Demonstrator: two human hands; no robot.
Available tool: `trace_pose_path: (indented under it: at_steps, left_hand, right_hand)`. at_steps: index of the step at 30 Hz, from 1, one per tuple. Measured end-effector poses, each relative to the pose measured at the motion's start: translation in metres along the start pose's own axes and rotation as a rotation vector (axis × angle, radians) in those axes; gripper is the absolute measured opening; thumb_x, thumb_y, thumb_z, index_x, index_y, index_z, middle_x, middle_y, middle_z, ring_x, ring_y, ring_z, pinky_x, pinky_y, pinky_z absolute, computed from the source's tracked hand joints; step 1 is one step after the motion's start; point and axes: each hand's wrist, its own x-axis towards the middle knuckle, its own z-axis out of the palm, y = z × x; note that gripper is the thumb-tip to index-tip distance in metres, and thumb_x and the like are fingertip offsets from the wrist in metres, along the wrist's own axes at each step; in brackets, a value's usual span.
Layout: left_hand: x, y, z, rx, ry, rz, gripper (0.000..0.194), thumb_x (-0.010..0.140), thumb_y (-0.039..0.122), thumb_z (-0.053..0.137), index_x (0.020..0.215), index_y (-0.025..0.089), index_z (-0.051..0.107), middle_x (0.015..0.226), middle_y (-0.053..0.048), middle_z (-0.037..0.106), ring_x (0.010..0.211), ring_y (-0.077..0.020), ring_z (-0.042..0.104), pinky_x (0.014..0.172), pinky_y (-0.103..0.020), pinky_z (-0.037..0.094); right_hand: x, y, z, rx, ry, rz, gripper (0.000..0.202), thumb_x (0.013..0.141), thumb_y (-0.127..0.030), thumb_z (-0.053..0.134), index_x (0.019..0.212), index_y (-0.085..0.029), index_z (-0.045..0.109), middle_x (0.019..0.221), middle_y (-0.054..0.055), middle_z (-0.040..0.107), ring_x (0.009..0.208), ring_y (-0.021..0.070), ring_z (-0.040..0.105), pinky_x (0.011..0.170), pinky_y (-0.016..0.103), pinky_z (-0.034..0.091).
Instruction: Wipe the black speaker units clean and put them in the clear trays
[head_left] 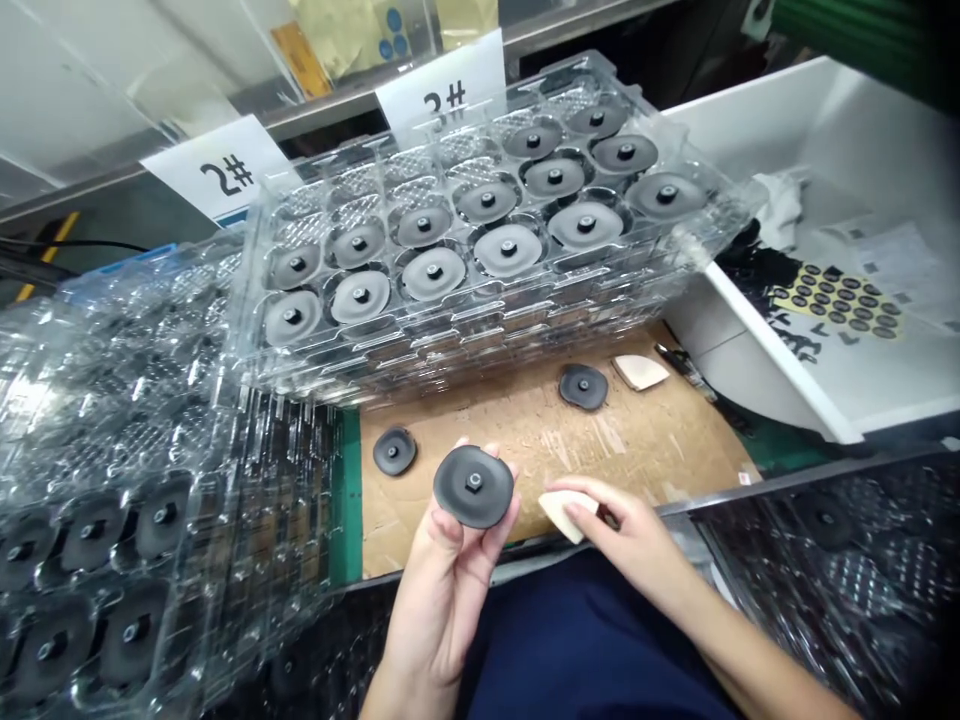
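Note:
A dark grey disc with a small central knob rests in my left hand, its fingers curled around the edge and its knob side up. My right hand pinches a cream-coloured wedge-shaped pad between thumb and fingers, to the right of the disc and apart from it. Two similar discs lie on the brown cardboard, one at the left and one farther back. Beside the back one is a second cream pad.
Stacked clear trays holding discs stand behind the cardboard, with more trays at the left and lower right. A white bin at the right holds a yellow sticker sheet. Paper signs stand at the back.

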Motion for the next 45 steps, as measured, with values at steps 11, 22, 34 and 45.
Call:
trace_pose_path:
  at_steps: [11, 22, 34, 45]
  left_hand:
    - [0.001, -0.021, 0.026, 0.119, -0.047, -0.025, 0.056, 0.069, 0.033, 0.068, 0.122, 0.027, 0.052, 0.119, -0.007, 0.062, 0.111, -0.024, 0.055, 0.092, -0.031, 0.046]
    - [-0.007, -0.01, 0.019, 0.156, 0.018, -0.061, 0.066, 0.067, 0.019, 0.071, 0.127, 0.033, 0.046, 0.112, -0.004, 0.066, 0.109, -0.0237, 0.057, 0.099, -0.034, 0.041]
    - [-0.011, 0.004, 0.015, 0.037, -0.129, 0.047, 0.059, 0.061, 0.035, 0.073, 0.117, 0.033, 0.054, 0.119, -0.003, 0.062, 0.11, -0.0278, 0.056, 0.086, -0.033, 0.052]
    - [-0.008, 0.013, -0.018, -0.046, -0.06, 0.196, 0.06, 0.074, 0.027, 0.064, 0.129, 0.028, 0.04, 0.13, -0.012, 0.052, 0.12, -0.0301, 0.046, 0.094, -0.032, 0.045]
  right_hand:
    - [0.0, -0.088, -0.019, -0.094, 0.125, -0.52, 0.024, 0.088, -0.017, 0.046, 0.109, -0.018, 0.056, 0.103, 0.005, 0.065, 0.092, 0.0185, 0.059, 0.083, 0.032, 0.045]
    - [-0.001, -0.101, -0.01, -0.239, -0.026, -0.807, 0.022, 0.085, -0.012, 0.043, 0.102, -0.008, 0.057, 0.084, 0.009, 0.064, 0.074, 0.0193, 0.055, 0.069, 0.035, 0.039]
    - [0.024, -0.042, -0.002, -0.211, 0.182, -0.292, 0.021, 0.092, -0.024, 0.04, 0.106, -0.022, 0.055, 0.101, 0.001, 0.064, 0.091, 0.015, 0.061, 0.076, 0.025, 0.049]
    - [0.024, 0.044, 0.037, -0.518, 0.235, -0.303, 0.035, 0.081, -0.036, 0.055, 0.11, -0.018, 0.062, 0.111, 0.014, 0.055, 0.104, 0.0309, 0.047, 0.091, 0.052, 0.038]
